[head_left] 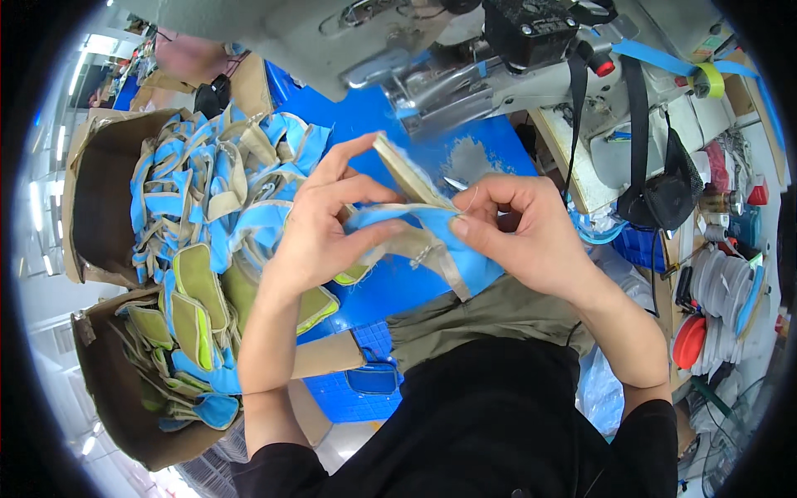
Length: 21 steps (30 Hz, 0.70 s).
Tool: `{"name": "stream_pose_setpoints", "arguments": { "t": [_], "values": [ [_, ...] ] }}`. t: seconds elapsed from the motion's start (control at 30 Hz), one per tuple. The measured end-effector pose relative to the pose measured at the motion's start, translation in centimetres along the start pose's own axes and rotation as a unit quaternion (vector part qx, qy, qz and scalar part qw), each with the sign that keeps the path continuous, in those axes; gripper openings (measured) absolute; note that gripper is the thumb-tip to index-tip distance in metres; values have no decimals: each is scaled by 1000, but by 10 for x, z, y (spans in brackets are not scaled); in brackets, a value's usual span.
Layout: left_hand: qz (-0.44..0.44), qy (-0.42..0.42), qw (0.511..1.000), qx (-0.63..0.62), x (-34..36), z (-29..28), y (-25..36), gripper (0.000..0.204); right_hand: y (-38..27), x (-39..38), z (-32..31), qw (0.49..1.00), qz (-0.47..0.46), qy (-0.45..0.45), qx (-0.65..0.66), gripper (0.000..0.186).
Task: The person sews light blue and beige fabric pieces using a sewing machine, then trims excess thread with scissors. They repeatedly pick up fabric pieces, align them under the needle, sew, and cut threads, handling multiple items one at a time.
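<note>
Between my hands, over the blue tabletop, is a blue fabric piece with beige edging. One stiff beige-edged part of it stands up toward the machine, while the rest hangs down. My left hand grips its left side between thumb and fingers, index finger raised along the upright part. With thumb and forefinger together, my right hand pinches the edge near the middle. A pointed metal tip shows just behind the right fingers; the rest of that tool is hidden.
A grey industrial sewing machine spans the far side. At the left, one cardboard box holds heaped blue-and-beige fabric pieces, and a nearer box holds green and blue ones. White reels and a black bag are at the right.
</note>
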<state>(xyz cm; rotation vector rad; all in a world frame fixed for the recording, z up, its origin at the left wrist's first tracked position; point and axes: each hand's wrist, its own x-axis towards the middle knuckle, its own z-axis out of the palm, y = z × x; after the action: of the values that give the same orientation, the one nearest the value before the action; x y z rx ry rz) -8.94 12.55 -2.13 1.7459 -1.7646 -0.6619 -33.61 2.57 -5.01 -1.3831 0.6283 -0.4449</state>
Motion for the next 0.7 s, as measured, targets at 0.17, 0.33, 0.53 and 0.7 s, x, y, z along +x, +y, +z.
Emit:
{"name": "stream_pose_setpoints", "arguments": {
  "t": [0.17,0.33,0.53,0.7],
  "values": [
    [43,-23,998,-40,-5,-21,4,24,-2,-5,2,1000,18,-13,-6,12],
    [107,-31,990,-81,1,-24,2,23,-3,-6,3,1000,6,-15,-9,13],
    [60,-44,990,-117,6,-25,1,31,-9,-9,8,1000,15,-21,1,13],
    [-24,-49,982,-180,7,-25,2,31,-10,-10,10,999,28,-34,20,14]
  ]
}}
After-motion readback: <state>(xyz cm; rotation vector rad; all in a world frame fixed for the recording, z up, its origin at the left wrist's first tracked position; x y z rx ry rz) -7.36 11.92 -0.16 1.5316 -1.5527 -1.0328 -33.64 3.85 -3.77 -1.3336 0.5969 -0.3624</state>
